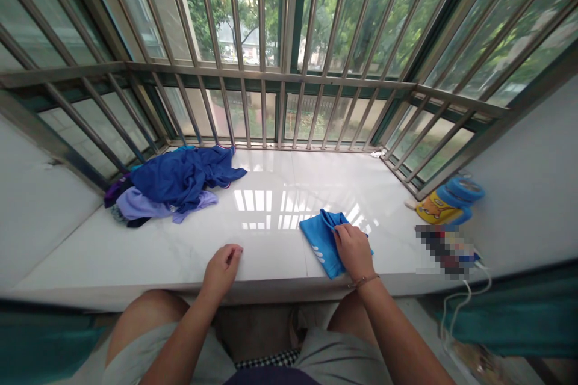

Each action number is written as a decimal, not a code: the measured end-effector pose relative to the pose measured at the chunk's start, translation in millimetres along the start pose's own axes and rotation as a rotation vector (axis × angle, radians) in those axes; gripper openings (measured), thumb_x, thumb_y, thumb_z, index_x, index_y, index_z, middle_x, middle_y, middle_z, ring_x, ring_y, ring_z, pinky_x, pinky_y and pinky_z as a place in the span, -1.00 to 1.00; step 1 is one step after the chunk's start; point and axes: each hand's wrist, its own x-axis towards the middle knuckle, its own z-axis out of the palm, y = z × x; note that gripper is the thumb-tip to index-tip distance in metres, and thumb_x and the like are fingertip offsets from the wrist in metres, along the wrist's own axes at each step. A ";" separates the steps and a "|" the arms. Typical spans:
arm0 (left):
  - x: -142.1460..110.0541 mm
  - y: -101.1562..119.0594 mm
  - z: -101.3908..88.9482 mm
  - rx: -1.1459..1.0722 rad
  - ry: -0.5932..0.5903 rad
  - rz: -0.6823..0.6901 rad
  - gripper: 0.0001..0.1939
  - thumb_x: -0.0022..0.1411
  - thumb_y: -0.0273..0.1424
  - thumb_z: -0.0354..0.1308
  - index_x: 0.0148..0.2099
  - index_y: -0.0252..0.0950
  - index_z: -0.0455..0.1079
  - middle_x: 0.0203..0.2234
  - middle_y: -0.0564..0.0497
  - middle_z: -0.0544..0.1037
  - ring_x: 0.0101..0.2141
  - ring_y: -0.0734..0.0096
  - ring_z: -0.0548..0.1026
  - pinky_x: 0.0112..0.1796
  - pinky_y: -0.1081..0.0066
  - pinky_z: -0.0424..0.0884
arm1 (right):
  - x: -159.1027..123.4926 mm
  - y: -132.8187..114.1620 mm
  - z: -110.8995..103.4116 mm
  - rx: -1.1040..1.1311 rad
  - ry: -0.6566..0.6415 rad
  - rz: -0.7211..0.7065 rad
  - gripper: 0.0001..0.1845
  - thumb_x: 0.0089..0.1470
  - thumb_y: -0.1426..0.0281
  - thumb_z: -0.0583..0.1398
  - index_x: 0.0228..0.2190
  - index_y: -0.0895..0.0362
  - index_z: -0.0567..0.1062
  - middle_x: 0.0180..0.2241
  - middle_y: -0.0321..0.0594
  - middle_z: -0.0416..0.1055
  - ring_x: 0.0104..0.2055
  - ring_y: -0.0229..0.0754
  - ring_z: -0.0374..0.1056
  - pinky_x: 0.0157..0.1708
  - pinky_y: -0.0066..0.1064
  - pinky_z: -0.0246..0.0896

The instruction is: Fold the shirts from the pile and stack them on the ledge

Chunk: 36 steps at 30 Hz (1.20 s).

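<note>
A bright blue folded garment [316, 234] with white marks lies on the white sill, right of the middle. My right hand [354, 249] rests over its right side, fingers closed on a fold at its top edge. The part under the palm is hidden. My left hand [223, 266] is near the sill's front edge, apart from the garment. Its fingers are curled in, and nothing shows in them. Farther off at the left is a loose heap of clothes: a dark blue garment [180, 174] on top, with a lilac one [142, 207] below it.
Metal window bars [280, 108] close off the back and sides of the glossy sill [266, 174]. At the right stand a blue and yellow bottle [445, 201] and a blurred-out object [447, 249] with a white cable [465, 295]. My knees are below the front edge.
</note>
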 end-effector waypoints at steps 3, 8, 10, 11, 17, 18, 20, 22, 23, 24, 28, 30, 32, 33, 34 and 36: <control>0.0 0.5 -0.1 0.000 0.005 0.003 -0.57 0.44 0.00 0.00 -0.18 -0.13 0.56 -0.22 -0.04 0.70 -0.15 0.13 0.63 -0.06 0.19 0.52 | 4.8 8.5 -1.1 0.113 0.065 0.090 -0.61 0.49 0.21 0.00 -0.06 0.12 0.56 -0.05 0.02 0.55 -0.01 0.03 0.45 0.03 -0.24 0.27; -0.6 2.2 -0.4 0.012 0.008 0.013 -0.58 0.44 0.00 0.00 -0.18 -0.13 0.56 -0.23 -0.04 0.70 -0.17 0.14 0.63 -0.09 0.21 0.53 | 24.2 35.6 -4.7 0.170 0.019 0.386 -0.66 0.43 0.19 0.07 -0.07 0.12 0.55 -0.18 -0.02 0.59 -0.16 0.00 0.50 -0.18 -0.29 0.24; -0.9 2.1 -0.1 0.018 0.011 0.013 -0.58 0.44 0.00 0.00 -0.19 -0.13 0.56 -0.24 -0.03 0.69 -0.17 0.14 0.62 -0.09 0.22 0.53 | 32.5 46.1 -3.5 0.180 -0.026 0.474 -0.68 0.42 0.21 0.10 -0.07 0.13 0.55 -0.22 -0.01 0.61 -0.21 -0.01 0.50 -0.24 -0.31 0.20; -1.0 1.8 0.2 0.019 0.013 0.013 -0.58 0.44 0.00 0.00 -0.19 -0.13 0.56 -0.24 -0.03 0.69 -0.17 0.14 0.62 -0.09 0.22 0.52 | 36.0 50.0 -2.4 0.187 -0.040 0.496 -0.69 0.41 0.22 0.12 -0.08 0.14 0.56 -0.21 0.00 0.62 -0.22 -0.01 0.50 -0.25 -0.31 0.19; -1.0 0.6 0.7 0.006 0.011 0.016 -0.59 0.45 -0.02 0.00 -0.19 -0.13 0.55 -0.23 -0.02 0.68 -0.16 0.14 0.62 -0.07 0.21 0.51 | 43.1 53.3 1.8 0.195 -0.049 0.489 -0.70 0.41 0.28 0.10 -0.06 0.18 0.56 -0.22 0.03 0.63 -0.21 -0.02 0.52 -0.25 -0.33 0.20; -0.9 0.7 0.5 0.005 0.010 0.016 -0.60 0.45 -0.02 0.00 -0.19 -0.13 0.55 -0.24 -0.02 0.68 -0.16 0.14 0.62 -0.07 0.21 0.51 | 42.8 52.0 1.2 0.186 -0.042 0.487 -0.68 0.42 0.28 0.08 -0.03 0.18 0.55 -0.23 0.03 0.63 -0.22 -0.01 0.51 -0.26 -0.31 0.19; -0.9 1.2 0.3 0.004 0.012 0.018 -0.60 0.45 -0.02 0.00 -0.19 -0.13 0.55 -0.23 -0.02 0.68 -0.17 0.14 0.62 -0.07 0.21 0.51 | 41.9 48.9 -0.7 0.166 -0.027 0.481 -0.65 0.44 0.29 0.05 0.02 0.19 0.54 -0.24 0.03 0.62 -0.25 0.01 0.52 -0.27 -0.29 0.17; -1.1 1.8 0.4 0.004 0.016 0.020 -0.60 0.45 -0.02 0.01 -0.19 -0.12 0.55 -0.23 -0.03 0.69 -0.16 0.14 0.62 -0.07 0.21 0.51 | 40.6 44.0 -2.6 0.149 -0.015 0.457 -0.62 0.46 0.28 0.02 0.04 0.19 0.53 -0.23 0.05 0.61 -0.25 0.02 0.52 -0.28 -0.27 0.17; -1.2 1.8 0.7 0.005 0.016 0.020 -0.60 0.45 -0.02 0.01 -0.18 -0.12 0.55 -0.22 -0.03 0.69 -0.16 0.14 0.62 -0.07 0.21 0.51 | 39.2 40.1 -3.1 0.142 -0.010 0.436 -0.61 0.47 0.28 0.00 0.04 0.19 0.53 -0.20 0.07 0.61 -0.24 0.03 0.52 -0.27 -0.27 0.17; -1.4 1.7 0.9 0.005 0.014 0.020 -0.60 0.45 -0.02 0.01 -0.18 -0.13 0.56 -0.22 -0.04 0.69 -0.15 0.13 0.62 -0.07 0.21 0.52 | 37.0 34.8 -3.4 0.137 -0.004 0.407 -0.61 0.48 0.28 0.00 0.05 0.18 0.54 -0.14 0.08 0.60 -0.23 0.03 0.53 -0.26 -0.26 0.19; -0.7 -0.5 0.2 0.001 0.005 0.014 -0.58 0.43 -0.01 0.00 -0.19 -0.14 0.56 -0.23 -0.06 0.69 -0.16 0.12 0.62 -0.07 0.18 0.51 | 15.6 -2.5 -1.8 0.166 -0.018 0.185 -0.66 0.48 0.27 0.07 0.04 0.10 0.57 -0.05 -0.04 0.59 -0.14 0.00 0.52 -0.15 -0.31 0.28; 0.5 0.8 -1.3 -0.006 0.008 -0.008 -0.56 0.41 0.02 0.01 -0.19 -0.14 0.57 -0.23 -0.06 0.69 -0.16 0.11 0.62 -0.06 0.17 0.51 | -1.3 -27.1 -0.9 0.203 -0.066 -0.011 -0.71 0.46 0.33 0.10 0.02 0.06 0.59 -0.09 -0.11 0.59 -0.12 -0.03 0.51 -0.13 -0.34 0.30; 0.9 8.2 -1.8 -0.031 -0.010 -0.063 -0.54 0.37 0.06 0.03 -0.19 -0.15 0.58 -0.23 -0.07 0.70 -0.17 0.10 0.61 -0.06 0.16 0.51 | -18.2 -50.9 -0.7 0.200 -0.120 -0.194 -0.71 0.42 0.46 0.12 0.04 0.03 0.57 -0.11 -0.13 0.58 -0.15 -0.07 0.49 -0.17 -0.37 0.33; 0.2 15.1 -0.7 -0.062 -0.043 -0.109 -0.51 0.36 0.09 0.04 -0.19 -0.17 0.58 -0.24 -0.07 0.70 -0.18 0.11 0.62 -0.08 0.17 0.52 | -25.7 -61.7 -0.9 0.176 -0.141 -0.260 -0.69 0.39 0.51 0.13 0.05 0.03 0.56 -0.12 -0.13 0.58 -0.17 -0.08 0.49 -0.21 -0.37 0.33; -1.4 24.4 1.9 -0.113 -0.096 -0.169 -0.47 0.34 0.13 0.04 -0.18 -0.18 0.59 -0.24 -0.08 0.70 -0.22 0.12 0.62 -0.12 0.18 0.53 | -32.1 -71.6 -1.0 0.143 -0.157 -0.312 -0.67 0.37 0.54 0.14 0.06 0.03 0.55 -0.12 -0.14 0.59 -0.19 -0.09 0.49 -0.24 -0.37 0.33; -7.8 48.2 11.9 -0.286 -0.263 -0.328 -0.35 0.27 0.26 0.08 -0.16 -0.24 0.58 -0.24 -0.14 0.70 -0.28 0.13 0.63 -0.26 0.22 0.53 | -41.6 -89.2 -1.0 0.079 -0.180 -0.379 -0.67 0.35 0.57 0.17 0.06 0.06 0.53 -0.14 -0.14 0.59 -0.20 -0.09 0.50 -0.28 -0.38 0.33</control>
